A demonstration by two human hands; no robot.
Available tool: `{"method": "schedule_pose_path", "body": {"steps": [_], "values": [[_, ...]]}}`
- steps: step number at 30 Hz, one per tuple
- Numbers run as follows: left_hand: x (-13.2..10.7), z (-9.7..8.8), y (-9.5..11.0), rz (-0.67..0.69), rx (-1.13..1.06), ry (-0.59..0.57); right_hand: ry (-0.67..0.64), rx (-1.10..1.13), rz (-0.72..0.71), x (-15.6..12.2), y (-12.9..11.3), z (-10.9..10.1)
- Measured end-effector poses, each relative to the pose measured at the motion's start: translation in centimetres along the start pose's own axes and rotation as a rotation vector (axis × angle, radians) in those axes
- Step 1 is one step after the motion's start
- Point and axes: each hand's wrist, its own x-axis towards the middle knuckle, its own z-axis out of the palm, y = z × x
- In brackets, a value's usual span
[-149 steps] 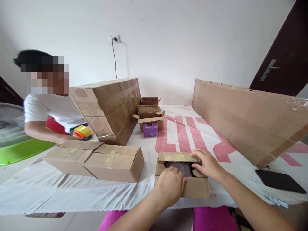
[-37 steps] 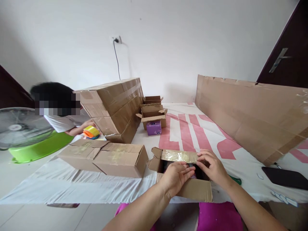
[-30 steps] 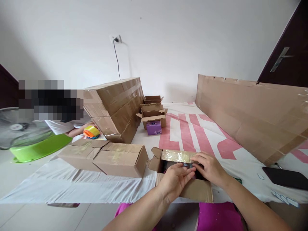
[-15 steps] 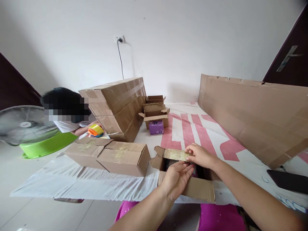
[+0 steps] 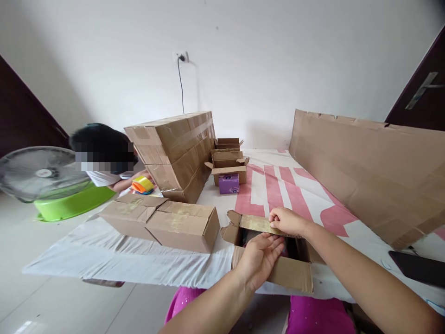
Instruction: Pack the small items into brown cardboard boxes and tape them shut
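In front of me an open cardboard box [image 5: 291,273] stands at the table's near edge, its flaps spread. My right hand [image 5: 288,221] pinches the edge of its far flap [image 5: 255,223], which carries a strip of yellowish tape. Palm up, my left hand [image 5: 263,255] lies over the box opening with fingers stretched out, the tips close beneath that flap. Dark contents show in part inside the box; my left hand hides most of them.
Two closed cartons [image 5: 182,225] sit to the left, before a taped carton stack [image 5: 174,153]. Beyond are small open boxes [image 5: 229,171] and a purple box [image 5: 229,184]. A cardboard panel [image 5: 361,171] stands right, near a black phone [image 5: 419,267]. A person [image 5: 104,153] leans near a fan [image 5: 41,174].
The view has shifted slightly, moving the scene a little to the right. My right hand's fingers look more closed on the flap; the left hand stays below it.
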Motion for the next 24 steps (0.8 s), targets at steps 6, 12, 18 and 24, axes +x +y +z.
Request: {"method": "schedule_pose_path", "body": {"steps": [6, 12, 18, 24], "values": [[0.8, 0.2, 1.4, -0.090, -0.082, 0.081, 0.074, -0.193, -0.027, -0.2, -1.7, 0.2], [1.8, 0.3, 2.7, -0.105, -0.241, 0.112, 0.209, -0.346, -0.132, -2.0, -1.7, 1.9], [2.2, 0.5, 2.2, -0.092, -0.223, 0.092, 0.320, -0.357, -0.232, -2.3, -0.6, 2.4], [2.4, 0.3, 1.8, -0.074, -0.220, 0.091, 0.378, -0.275, -0.314, -2.7, 0.3, 2.7]]}}
